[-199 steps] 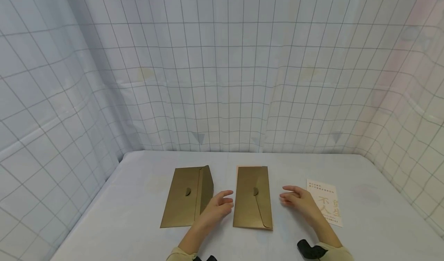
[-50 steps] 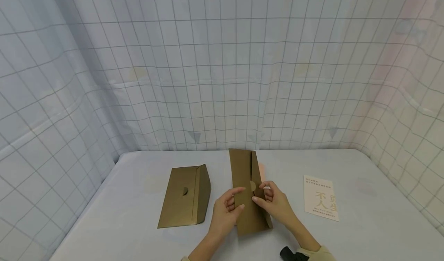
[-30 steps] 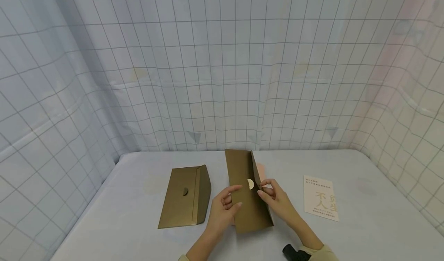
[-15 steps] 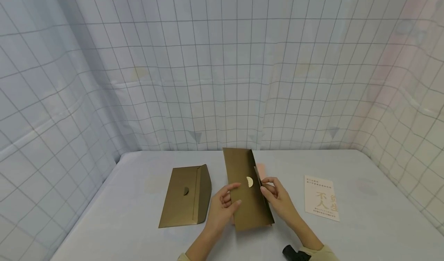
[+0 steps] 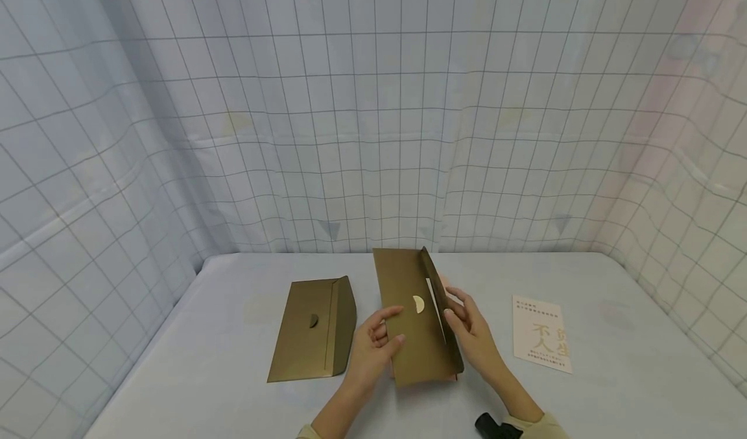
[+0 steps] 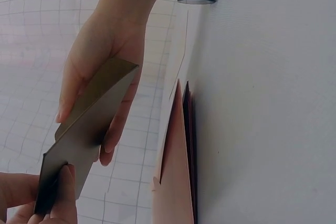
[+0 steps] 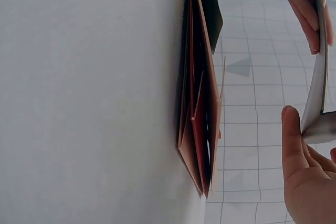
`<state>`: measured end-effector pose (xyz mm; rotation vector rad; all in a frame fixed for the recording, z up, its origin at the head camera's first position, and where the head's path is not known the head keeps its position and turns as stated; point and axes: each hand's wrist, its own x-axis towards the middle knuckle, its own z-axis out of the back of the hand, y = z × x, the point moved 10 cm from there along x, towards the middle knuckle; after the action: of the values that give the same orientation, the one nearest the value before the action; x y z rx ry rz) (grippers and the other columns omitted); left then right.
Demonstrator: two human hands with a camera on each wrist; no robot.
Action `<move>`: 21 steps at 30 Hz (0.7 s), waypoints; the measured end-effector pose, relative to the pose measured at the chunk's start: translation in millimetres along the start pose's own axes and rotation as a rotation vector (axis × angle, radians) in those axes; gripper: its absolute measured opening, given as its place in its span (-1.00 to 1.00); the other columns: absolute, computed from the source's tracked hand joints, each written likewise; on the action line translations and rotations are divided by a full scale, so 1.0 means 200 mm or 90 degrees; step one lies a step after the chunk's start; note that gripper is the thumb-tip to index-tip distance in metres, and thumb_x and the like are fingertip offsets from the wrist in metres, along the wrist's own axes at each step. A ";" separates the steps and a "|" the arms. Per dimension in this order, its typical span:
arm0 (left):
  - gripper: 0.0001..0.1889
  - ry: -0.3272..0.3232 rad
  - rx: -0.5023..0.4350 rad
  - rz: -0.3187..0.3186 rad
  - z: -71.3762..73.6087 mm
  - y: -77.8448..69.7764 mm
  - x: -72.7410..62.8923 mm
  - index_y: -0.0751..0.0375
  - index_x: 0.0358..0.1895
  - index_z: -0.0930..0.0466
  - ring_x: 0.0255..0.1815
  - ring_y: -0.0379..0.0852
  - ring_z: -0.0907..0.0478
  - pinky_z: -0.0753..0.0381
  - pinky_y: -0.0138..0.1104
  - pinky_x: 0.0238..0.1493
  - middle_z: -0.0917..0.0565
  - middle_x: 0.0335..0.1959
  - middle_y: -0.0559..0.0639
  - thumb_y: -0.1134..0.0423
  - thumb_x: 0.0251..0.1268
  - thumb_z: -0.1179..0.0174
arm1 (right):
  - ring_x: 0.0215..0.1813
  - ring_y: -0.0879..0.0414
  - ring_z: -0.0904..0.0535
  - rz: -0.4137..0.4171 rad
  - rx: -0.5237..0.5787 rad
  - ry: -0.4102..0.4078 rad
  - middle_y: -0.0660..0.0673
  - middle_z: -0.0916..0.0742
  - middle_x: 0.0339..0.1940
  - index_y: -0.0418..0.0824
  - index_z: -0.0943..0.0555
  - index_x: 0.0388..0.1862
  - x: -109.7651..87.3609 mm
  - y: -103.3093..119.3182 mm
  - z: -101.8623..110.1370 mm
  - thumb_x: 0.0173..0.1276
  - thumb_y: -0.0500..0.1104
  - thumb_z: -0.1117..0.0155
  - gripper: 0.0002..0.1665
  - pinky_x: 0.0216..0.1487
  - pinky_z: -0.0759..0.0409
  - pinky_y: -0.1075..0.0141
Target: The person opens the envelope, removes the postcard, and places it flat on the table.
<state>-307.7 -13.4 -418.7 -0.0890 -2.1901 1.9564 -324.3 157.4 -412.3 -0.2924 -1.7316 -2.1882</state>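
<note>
A gold envelope (image 5: 415, 348) is held up off the table, tilted, its side flap standing away from the body. My left hand (image 5: 369, 358) grips its left edge, thumb in front and fingers behind. On the right, my right hand (image 5: 475, 338) pinches the flap edge between thumb and fingers. A light half-moon mark shows on the envelope's face, and a narrow pale strip along the flap. Under it lies a stack of pink and red envelopes (image 7: 198, 129), mostly hidden in the head view. The left wrist view shows the held envelope (image 6: 92, 114) from its end.
Another gold envelope (image 5: 300, 335) lies at left with its flap folded out. A white card (image 5: 541, 335) with gold characters lies at right. White gridded curtains (image 5: 373, 134) surround the white table (image 5: 222, 335) at the back and sides.
Both hands have come from beside the flat gold envelope to hold it up. The right hand has since pulled the tucked flap free and swung it out to the right. The card stays put.
</note>
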 end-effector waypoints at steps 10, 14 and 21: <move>-0.48 0.000 -0.007 0.013 0.01 0.01 0.00 0.30 0.22 -0.40 -0.05 -0.05 -0.63 -0.61 -0.45 -0.17 -0.59 0.05 0.40 0.57 0.12 -0.11 | 0.38 0.59 -0.15 0.120 -0.027 -0.026 -0.34 -0.24 0.47 -0.16 -0.12 0.47 -0.01 0.08 0.03 0.50 -0.28 0.16 -0.42 0.23 -0.24 0.71; -0.48 -0.003 -0.007 0.015 0.01 0.00 0.00 0.29 0.22 -0.40 -0.01 -0.04 -0.62 -0.60 -0.46 -0.14 -0.59 0.06 0.39 0.57 0.13 -0.12 | 0.40 0.58 -0.12 0.141 -0.043 -0.046 -0.32 -0.25 0.47 -0.17 -0.15 0.46 -0.01 0.10 0.04 0.50 -0.30 0.19 -0.44 0.28 -0.17 0.70; -0.48 -0.005 -0.020 0.018 0.02 0.00 0.00 0.32 0.22 -0.39 -0.03 -0.07 -0.63 -0.60 -0.46 -0.13 -0.58 0.06 0.40 0.57 0.13 -0.12 | 0.43 0.46 -0.18 0.240 -0.071 -0.100 -0.36 -0.36 0.39 -0.30 -0.27 0.38 -0.02 0.18 0.09 0.43 -0.45 0.16 -0.46 0.31 -0.17 0.68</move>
<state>-308.3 -16.7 -418.8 -0.1179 -2.2368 1.9397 -307.0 168.4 -377.4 -0.7710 -1.4845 -2.0268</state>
